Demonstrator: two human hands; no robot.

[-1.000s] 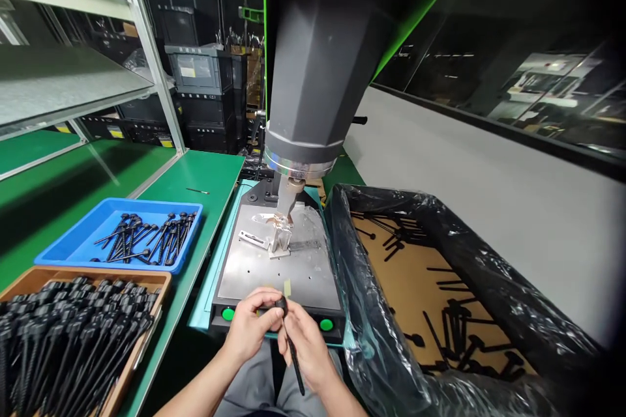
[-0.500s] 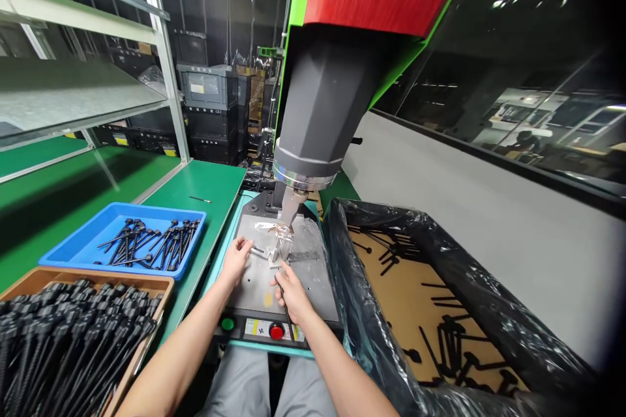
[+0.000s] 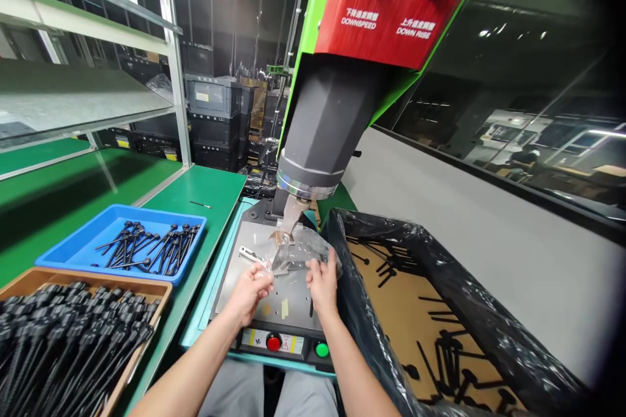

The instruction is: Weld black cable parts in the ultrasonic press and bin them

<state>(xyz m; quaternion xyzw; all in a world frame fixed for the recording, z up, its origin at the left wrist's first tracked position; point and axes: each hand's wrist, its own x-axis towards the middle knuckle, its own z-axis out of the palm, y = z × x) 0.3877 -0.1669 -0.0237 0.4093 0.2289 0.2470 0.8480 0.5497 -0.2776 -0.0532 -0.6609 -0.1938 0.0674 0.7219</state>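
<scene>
My left hand [image 3: 252,292] is closed in a pinch just in front of the metal fixture [image 3: 281,257]. A thin clear or whitish bit shows at its fingertips, too fine to name. Beyond those fingers a white-handled tool [image 3: 249,253] lies on the grey machine plate [image 3: 239,234]. To the right of the fixture is my right hand [image 3: 323,283], with its fingers partly curled. A short dark length of a black rod [image 3: 311,308] sticks out below its thumb; the rest is hidden. Above the fixture hangs the press horn [image 3: 294,212].
On the left stand a blue tray [image 3: 63,244] and a brown tray [image 3: 163,303] of black rods with thick heads. A large bin [image 3: 376,326] lined with black plastic, holding more rods, stands right. Red [image 3: 274,341] and green [image 3: 321,349] buttons sit along the machine's front.
My right hand has moved right, away from the fixture, and less of the black rod shows. The left hand has come slightly right and nearer me. The view has shifted.
</scene>
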